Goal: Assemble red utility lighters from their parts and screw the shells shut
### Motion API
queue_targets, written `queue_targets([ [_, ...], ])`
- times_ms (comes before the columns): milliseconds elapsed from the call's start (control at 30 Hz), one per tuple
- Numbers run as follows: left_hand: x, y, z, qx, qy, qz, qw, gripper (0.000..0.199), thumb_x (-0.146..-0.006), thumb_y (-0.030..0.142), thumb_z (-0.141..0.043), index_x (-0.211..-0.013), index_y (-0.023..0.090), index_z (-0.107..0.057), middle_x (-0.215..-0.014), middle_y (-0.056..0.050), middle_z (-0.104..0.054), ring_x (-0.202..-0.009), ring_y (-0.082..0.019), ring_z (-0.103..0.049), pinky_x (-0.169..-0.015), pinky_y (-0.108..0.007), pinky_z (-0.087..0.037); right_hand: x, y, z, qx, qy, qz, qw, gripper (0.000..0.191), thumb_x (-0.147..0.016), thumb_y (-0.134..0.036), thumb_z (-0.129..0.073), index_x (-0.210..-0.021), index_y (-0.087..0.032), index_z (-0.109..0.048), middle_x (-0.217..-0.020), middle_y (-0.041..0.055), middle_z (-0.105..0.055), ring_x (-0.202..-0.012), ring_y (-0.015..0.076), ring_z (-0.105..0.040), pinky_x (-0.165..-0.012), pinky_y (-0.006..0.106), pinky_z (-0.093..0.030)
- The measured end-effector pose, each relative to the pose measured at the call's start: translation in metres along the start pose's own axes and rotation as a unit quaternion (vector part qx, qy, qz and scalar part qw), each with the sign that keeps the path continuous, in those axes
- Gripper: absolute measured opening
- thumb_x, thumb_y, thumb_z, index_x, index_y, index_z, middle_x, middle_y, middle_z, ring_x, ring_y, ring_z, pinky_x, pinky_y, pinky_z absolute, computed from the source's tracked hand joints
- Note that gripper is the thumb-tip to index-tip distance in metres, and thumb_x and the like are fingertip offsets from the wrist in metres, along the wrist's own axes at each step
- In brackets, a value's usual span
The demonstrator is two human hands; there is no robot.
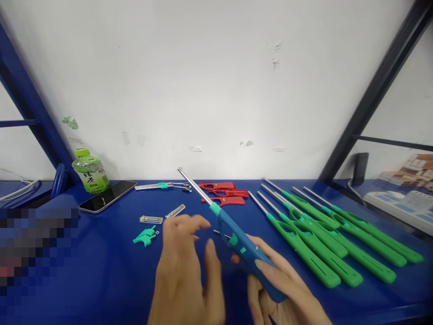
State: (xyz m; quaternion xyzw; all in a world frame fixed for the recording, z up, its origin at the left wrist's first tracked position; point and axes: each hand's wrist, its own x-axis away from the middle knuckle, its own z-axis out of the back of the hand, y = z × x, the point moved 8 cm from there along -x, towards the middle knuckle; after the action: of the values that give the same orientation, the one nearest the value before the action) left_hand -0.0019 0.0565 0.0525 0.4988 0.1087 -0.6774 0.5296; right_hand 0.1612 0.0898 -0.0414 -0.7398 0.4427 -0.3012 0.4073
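A blue long-nosed lighter with a teal collar, teal trigger and metal tube slants up to the left over the table. My right hand is wrapped round the lower part of its handle. To the left of the lighter is my left hand, fingers apart and slightly blurred, holding nothing. Beyond that hand lie two clear fuel tanks and some teal plastic trigger pieces. A thin metal piece shows partly behind the lighter.
Several green long-nosed lighters lie on the right of the blue table. Red handle shells and metal tubes rest near the wall. At the left are a phone and a green-capped bottle.
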Motion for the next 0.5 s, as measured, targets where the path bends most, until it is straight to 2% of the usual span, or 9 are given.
queue_targets([
  [67, -0.008, -0.018, -0.005, -0.075, -0.033, 0.016, 0.996, 0.037, -0.106, 0.014, -0.045, -0.141, 0.026, -0.047, -0.125, -0.011, -0.052, -0.095, -0.021, -0.073, -0.069, -0.033, -0.066, 0.000, 0.006, 0.000, -0.008, -0.007, -0.022, 1.000, 0.059, -0.093, -0.056, -0.083, -0.141, -0.025, -0.066, -0.099, 0.0051, -0.078, -0.055, 0.0116, -0.072, -0.046, 0.018, -0.050],
  [133, -0.012, -0.031, -0.010, -0.135, -0.061, 0.020, 0.989, 0.047, -0.107, 0.010, -0.044, -0.148, 0.032, -0.051, -0.135, -0.012, -0.047, -0.098, -0.022, -0.075, -0.063, -0.030, -0.065, 0.001, 0.010, 0.000, 0.001, -0.014, -0.039, 0.999, 0.062, -0.093, -0.056, -0.083, -0.144, -0.025, -0.064, -0.096, 0.0052, -0.079, -0.059, 0.0140, -0.075, -0.048, 0.018, -0.050],
  [200, -0.014, -0.039, -0.014, -0.168, -0.089, 0.024, 0.981, 0.047, -0.107, 0.010, -0.047, -0.144, 0.035, -0.060, -0.138, -0.012, -0.048, -0.095, -0.022, -0.077, -0.059, -0.029, -0.063, 0.001, 0.012, 0.000, 0.023, -0.021, -0.048, 0.998, 0.064, -0.095, -0.057, -0.081, -0.146, -0.023, -0.063, -0.082, 0.0038, -0.078, -0.061, 0.0148, -0.075, -0.050, 0.017, -0.048],
  [267, -0.014, -0.042, -0.021, -0.184, -0.130, 0.030, 0.974, 0.042, -0.106, 0.011, -0.052, -0.139, 0.031, -0.068, -0.130, -0.010, -0.056, -0.084, -0.021, -0.078, -0.055, -0.029, -0.062, 0.002, 0.012, 0.000, 0.040, -0.025, -0.053, 0.998, 0.065, -0.094, -0.055, -0.081, -0.147, -0.023, -0.062, -0.073, 0.0020, -0.075, -0.059, 0.0137, -0.072, -0.049, 0.015, -0.044],
  [300, -0.012, -0.042, -0.024, -0.190, -0.152, 0.029, 0.970, 0.041, -0.106, 0.010, -0.054, -0.139, 0.029, -0.069, -0.124, -0.009, -0.062, -0.079, -0.021, -0.078, -0.054, -0.029, -0.062, 0.003, 0.010, 0.001, 0.041, -0.021, -0.050, 0.998, 0.066, -0.092, -0.053, -0.083, -0.147, -0.025, -0.061, -0.077, 0.0026, -0.077, -0.057, 0.0127, -0.070, -0.047, 0.015, -0.043],
  [367, -0.009, -0.039, -0.030, -0.200, -0.182, 0.012, 0.963, 0.041, -0.106, 0.009, -0.052, -0.141, 0.025, -0.069, -0.113, -0.007, -0.070, -0.078, -0.023, -0.079, -0.057, -0.032, -0.063, 0.004, 0.005, 0.003, 0.030, -0.007, -0.036, 0.999, 0.069, -0.087, -0.046, -0.088, -0.148, -0.032, -0.060, -0.103, 0.0063, -0.082, -0.056, 0.0108, -0.066, -0.046, 0.018, -0.043],
  [433, -0.005, -0.035, -0.036, -0.199, -0.195, -0.011, 0.960, 0.043, -0.108, 0.008, -0.048, -0.143, 0.023, -0.067, -0.110, -0.006, -0.076, -0.084, -0.025, -0.081, -0.064, -0.035, -0.066, 0.007, 0.000, 0.004, 0.012, 0.002, -0.029, 1.000, 0.073, -0.083, -0.038, -0.089, -0.149, -0.039, -0.060, -0.130, 0.0081, -0.078, -0.053, 0.0079, -0.060, -0.047, 0.020, -0.046],
  [500, -0.001, -0.034, -0.039, -0.187, -0.196, -0.026, 0.962, 0.046, -0.109, 0.007, -0.043, -0.146, 0.023, -0.065, -0.111, -0.005, -0.079, -0.088, -0.024, -0.081, -0.071, -0.034, -0.066, 0.010, -0.002, 0.003, -0.008, 0.001, -0.032, 0.999, 0.078, -0.079, -0.030, -0.091, -0.149, -0.043, -0.061, -0.141, 0.0070, -0.074, -0.054, 0.0062, -0.054, -0.050, 0.021, -0.048],
])
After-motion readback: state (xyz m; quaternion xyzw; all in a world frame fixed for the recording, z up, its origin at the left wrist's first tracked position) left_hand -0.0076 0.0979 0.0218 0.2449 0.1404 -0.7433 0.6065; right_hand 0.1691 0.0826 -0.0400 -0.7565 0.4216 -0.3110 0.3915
